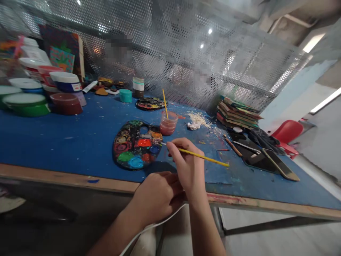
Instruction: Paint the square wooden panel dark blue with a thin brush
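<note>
Pinching a thin yellow-handled paintbrush (197,155) between thumb and curled fingers, the right hand (188,167) is closed around the handle near its front end, so that the brush tip reaches the right edge of the oval paint palette (136,144) while the long handle slants back to the right over the blue table top (66,138). The left hand (157,197) sits lower, at the table's wooden front edge, its fingers curled into a loose fist just beside the right wrist; whether it grips anything I cannot tell. A white cable (149,227) runs under both forearms. The palette lies flat just ahead of the hands, its wells filled with red, orange, green, light blue and pink paint. Just behind it stands a small clear cup of pinkish-red water (168,123) with a second yellow brush (165,103) leaning upright in it. Farther back lies a second dark palette (150,104), with a teal lid (125,95) and a small jar (138,87) near it. At the far left, lidded tubs of paint (65,81) are crowded together, one open with dark red paint. To the right a stack of painted boards (237,113) rests, and a phone (281,164) lies flat.
</note>
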A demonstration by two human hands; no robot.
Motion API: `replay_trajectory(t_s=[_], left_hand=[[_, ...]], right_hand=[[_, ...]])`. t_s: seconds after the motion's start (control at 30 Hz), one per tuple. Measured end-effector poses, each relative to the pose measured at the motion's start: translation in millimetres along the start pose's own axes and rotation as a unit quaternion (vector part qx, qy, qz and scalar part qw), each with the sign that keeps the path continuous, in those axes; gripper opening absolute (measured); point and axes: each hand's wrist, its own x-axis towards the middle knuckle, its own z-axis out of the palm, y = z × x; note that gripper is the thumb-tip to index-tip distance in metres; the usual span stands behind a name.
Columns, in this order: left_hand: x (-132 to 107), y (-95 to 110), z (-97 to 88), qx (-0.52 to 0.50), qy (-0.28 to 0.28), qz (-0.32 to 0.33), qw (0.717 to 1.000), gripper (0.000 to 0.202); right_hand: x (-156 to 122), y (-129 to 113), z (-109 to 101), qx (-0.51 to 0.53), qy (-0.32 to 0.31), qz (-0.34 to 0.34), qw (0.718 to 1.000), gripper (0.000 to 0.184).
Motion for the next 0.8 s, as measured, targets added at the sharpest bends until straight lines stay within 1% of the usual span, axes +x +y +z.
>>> replay_trajectory(t_s=[0.07,0.13,0.23,0.33,0.4,0.57,0.7,0.8], left_hand=[[0,1,-0.3,0.006,-0.009,-0.005,1.000,0.013],[1,1,0.0,0.010,-0.015,-0.012,1.000,0.014],[1,1,1.5,0.005,-0.016,-0.016,1.000,0.011],[-1,0,3.4,0.003,-0.011,-0.017,1.000,0.008],[-2,0,4.2,0.003,-0.008,-0.017,1.000,0.006],[-2,-1,3.0,0.006,-0.005,-0.013,1.000,0.009],[-1,-1,3.2,0.003,-0.004,-0.011,1.000,0.009],[-2,-1,4.6,-0.001,-0.004,-0.015,1.000,0.007]], right_hand=[[3,-2,10,-0.009,0.007,0.008,1.000,0.018],[6,1,13,-0.033,0.010,0.013,0.999,0.020],[11,8,12,-0.065,-0.003,0.017,0.998,0.021],[12,14,11,-0.068,-0.054,0.024,0.996,0.021],[11,18,12,-0.070,-0.072,0.022,0.995,0.024],[8,21,13,-0.086,-0.079,0.015,0.993,0.027],[9,22,12,-0.094,-0.064,0.025,0.993,0.029],[10,24,13,-0.087,-0.083,0.025,0.992,0.025]])
